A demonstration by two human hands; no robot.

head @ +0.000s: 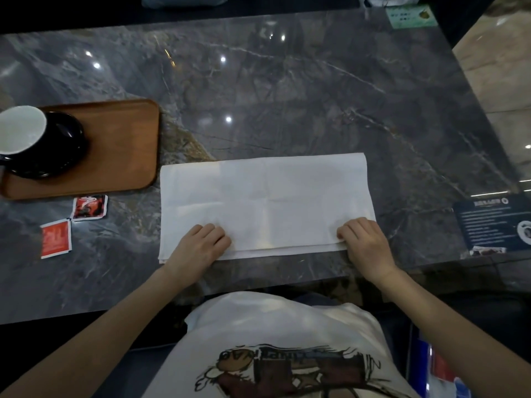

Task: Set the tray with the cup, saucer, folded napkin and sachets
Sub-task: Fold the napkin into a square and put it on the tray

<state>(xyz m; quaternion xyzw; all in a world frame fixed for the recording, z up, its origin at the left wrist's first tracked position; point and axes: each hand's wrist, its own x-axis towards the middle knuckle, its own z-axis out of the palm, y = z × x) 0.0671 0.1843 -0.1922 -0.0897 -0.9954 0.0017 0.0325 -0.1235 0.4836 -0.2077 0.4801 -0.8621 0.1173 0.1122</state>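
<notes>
A white napkin (267, 202) lies folded in half on the dark marble table, its doubled edge toward me. My left hand (201, 245) presses its near left corner and my right hand (363, 244) pinches its near right corner, fingers curled on the cloth. At the left, a wooden tray (120, 145) carries a dark saucer (69, 156) with a dark cup (23, 130), white inside, standing on it. Two red sachets lie on the table below the tray: a darker sachet (89, 207) and an orange-red sachet (55, 239).
A dark printed card (492, 222) lies at the table's right edge and a green card (411, 16) at the far right corner. The table's near edge runs just behind my wrists.
</notes>
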